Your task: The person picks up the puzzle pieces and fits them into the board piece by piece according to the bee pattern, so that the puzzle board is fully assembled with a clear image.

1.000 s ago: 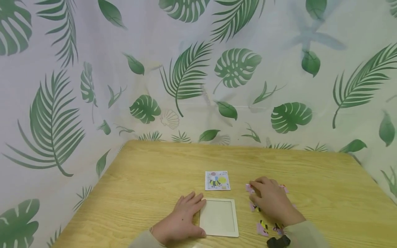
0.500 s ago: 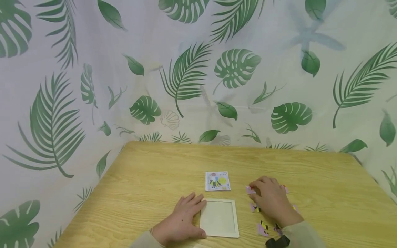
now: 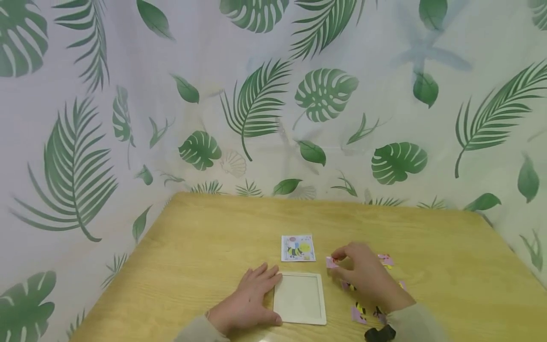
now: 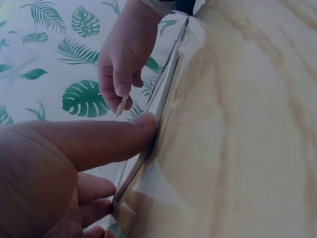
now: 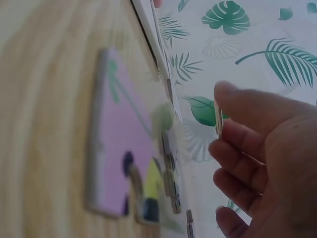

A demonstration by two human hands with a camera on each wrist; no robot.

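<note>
Puzzle piece (image 3: 331, 262), pink, pinched in right hand (image 3: 363, 275) at lower centre-right; left hand (image 3: 248, 304) flat, steadying frame tray (image 3: 299, 299); seating in tray likely next, requiring correct orientation.

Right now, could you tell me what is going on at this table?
A person is working on a small jigsaw at a wooden table. The left hand rests flat against the left edge of an empty puzzle tray. The right hand pinches a pink puzzle piece just above the table, right of the tray. Loose pieces lie near that hand, and a reference picture card lies behind the tray.
</note>
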